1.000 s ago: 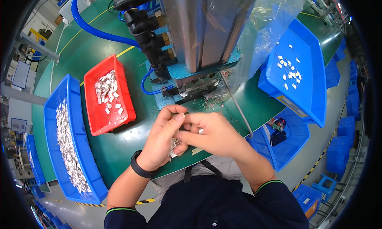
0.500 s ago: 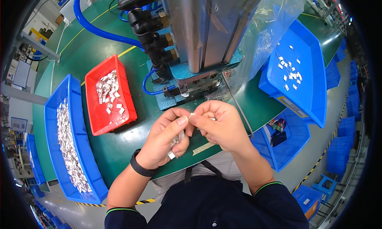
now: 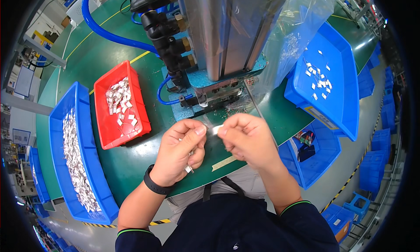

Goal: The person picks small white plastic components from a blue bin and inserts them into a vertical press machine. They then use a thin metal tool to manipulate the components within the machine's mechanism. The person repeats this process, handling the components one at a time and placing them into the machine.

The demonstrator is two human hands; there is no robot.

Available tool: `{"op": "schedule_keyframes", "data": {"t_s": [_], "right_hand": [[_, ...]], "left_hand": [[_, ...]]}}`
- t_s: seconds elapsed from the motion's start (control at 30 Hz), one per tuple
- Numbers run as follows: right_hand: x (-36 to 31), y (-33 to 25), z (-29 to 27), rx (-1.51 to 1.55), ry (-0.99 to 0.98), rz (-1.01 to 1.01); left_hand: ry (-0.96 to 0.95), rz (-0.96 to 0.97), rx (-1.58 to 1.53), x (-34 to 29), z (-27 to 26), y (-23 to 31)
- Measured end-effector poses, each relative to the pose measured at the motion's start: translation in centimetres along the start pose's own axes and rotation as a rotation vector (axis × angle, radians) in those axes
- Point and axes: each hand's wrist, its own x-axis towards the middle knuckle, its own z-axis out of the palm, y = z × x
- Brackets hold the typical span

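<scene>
Several small white parts with thin metal leads (image 3: 188, 169) poke out of my left hand (image 3: 183, 149), whose fingers are curled round them. My right hand (image 3: 248, 140) pinches one small white part (image 3: 217, 129) between thumb and forefinger; it is smeared by motion. A narrow gap parts the two hands. Both are in front of the press machine (image 3: 218, 92), above the table's near edge. To the left, a red bin (image 3: 141, 105) and a long blue bin (image 3: 97, 182) hold many more of these white parts.
A blue bin (image 3: 306, 92) at the right holds some scattered white parts. Below it is another blue bin (image 3: 321, 164) with dark items inside. A clear plastic bag (image 3: 288, 42) hangs beside the press. A blue air hose (image 3: 118, 40) curves in from the upper left. Yellowish tape (image 3: 223, 163) marks the table edge.
My right hand has moved slightly right, away from my left hand, taking a white part with it. My left hand has stayed nearly in place, its grip on the parts kept.
</scene>
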Motion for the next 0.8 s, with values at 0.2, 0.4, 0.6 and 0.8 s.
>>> {"op": "schedule_keyframes", "data": {"t_s": [0.2,0.4,0.6,0.8], "right_hand": [[1.2,-0.6,-0.4,0.173,0.116,-0.12],[1.8,-0.8,-0.4,0.215,0.14,-0.129],[1.9,-0.9,-0.3,0.2,0.141,-0.133],[1.9,-0.9,-0.2,0.208,0.145,-0.123]], "left_hand": [[-0.016,-0.02,0.019,0.1,0.0,0.0],[-0.008,-0.023,0.013,0.1,0.0,0.1],[-0.005,-0.025,0.012,0.1,0.1,0.0],[-0.002,-0.034,0.018,0.0,0.1,0.0]]}}
